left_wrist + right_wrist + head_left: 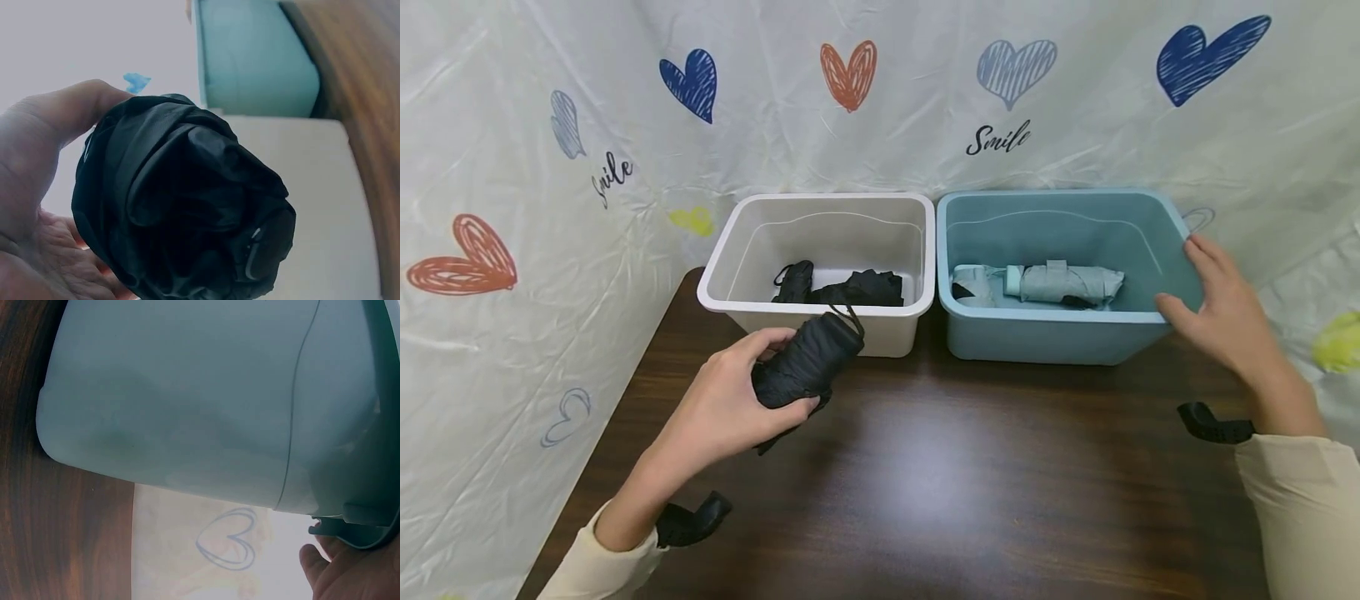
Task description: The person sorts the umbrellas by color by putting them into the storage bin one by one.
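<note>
My left hand (726,400) holds a folded black umbrella (808,354) in front of the beige bin (816,312), thumb on the near side and fingers round the far side. A thin strap loops from the umbrella's upper end. The left wrist view shows the bunched black fabric (187,206) end-on. At the right corner of the blue bin (1037,337), my right hand (1228,312) grips the rim; in the right wrist view its fingers (312,565) lie under the rim's lip. Black folded umbrellas (861,289) lie inside the beige bin. Light blue folded umbrellas (1067,282) lie in the blue one.
Both bins stand side by side at the back of a dark wooden table (955,483). Behind them and along the left hangs a white sheet (760,108) printed with hearts. Each wrist carries a black mount (1213,425).
</note>
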`<state>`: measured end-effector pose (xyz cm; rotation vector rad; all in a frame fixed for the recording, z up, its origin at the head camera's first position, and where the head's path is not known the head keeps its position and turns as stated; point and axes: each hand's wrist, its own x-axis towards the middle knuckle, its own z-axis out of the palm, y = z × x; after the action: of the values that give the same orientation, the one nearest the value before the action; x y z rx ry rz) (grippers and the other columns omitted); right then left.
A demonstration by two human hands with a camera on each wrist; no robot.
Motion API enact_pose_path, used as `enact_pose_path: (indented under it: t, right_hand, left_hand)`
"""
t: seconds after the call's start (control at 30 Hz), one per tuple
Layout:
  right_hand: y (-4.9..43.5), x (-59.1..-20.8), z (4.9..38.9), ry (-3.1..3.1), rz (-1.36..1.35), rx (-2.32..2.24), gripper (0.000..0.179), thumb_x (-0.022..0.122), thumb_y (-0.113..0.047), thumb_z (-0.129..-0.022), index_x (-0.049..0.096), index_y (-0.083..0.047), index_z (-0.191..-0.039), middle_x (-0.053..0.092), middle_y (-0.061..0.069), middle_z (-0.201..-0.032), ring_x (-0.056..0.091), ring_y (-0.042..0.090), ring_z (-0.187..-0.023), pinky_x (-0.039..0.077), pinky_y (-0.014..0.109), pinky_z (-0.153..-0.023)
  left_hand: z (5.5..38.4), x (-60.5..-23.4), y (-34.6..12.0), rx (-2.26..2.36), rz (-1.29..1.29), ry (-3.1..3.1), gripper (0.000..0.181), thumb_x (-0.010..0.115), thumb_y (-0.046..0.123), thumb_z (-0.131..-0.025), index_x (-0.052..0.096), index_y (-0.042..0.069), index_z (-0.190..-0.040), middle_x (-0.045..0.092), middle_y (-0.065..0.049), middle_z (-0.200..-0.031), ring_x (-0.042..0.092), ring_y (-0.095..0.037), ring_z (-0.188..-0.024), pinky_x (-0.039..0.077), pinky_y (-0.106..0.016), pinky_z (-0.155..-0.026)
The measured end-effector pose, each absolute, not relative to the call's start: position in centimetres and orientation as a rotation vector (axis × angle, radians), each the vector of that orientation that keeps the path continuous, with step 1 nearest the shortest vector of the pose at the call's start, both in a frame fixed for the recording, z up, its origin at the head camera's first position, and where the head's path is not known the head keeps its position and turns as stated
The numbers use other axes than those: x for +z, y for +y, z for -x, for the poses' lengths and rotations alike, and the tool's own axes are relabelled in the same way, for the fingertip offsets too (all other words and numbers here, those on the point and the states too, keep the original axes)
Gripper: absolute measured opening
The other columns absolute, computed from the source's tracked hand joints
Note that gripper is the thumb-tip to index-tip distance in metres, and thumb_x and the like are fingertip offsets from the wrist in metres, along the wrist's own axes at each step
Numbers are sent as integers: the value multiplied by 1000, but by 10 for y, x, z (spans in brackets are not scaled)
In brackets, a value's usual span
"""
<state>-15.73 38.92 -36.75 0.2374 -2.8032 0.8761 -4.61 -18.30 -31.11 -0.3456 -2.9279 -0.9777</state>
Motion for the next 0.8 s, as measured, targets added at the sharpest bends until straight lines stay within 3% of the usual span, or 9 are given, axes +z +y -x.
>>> enact_pose_path:
  t: [0.63,0.8]
  right_hand:
    - [389,-366,158,-2807,-234,872,83,54,-27,-99,18,3,-167,14,24,-177,18,59,-157,15,79,-123]
    - [390,-367,158,-2805,-235,861,83,55,-27,-98,19,5,-166,15,26,-176,18,59,-157,15,79,-123]
  left_hand:
    - [100,-263,-197,-892,366,-2957,63,89,37,-81,65,20,-137,78,-8,-112,72,-24,-103,54,-39,-82]
    - [117,-254,-194,-878,399,-2988,65,88,42,-82,65,21,-139,77,-10,-116,72,-30,-114,53,-41,-82]
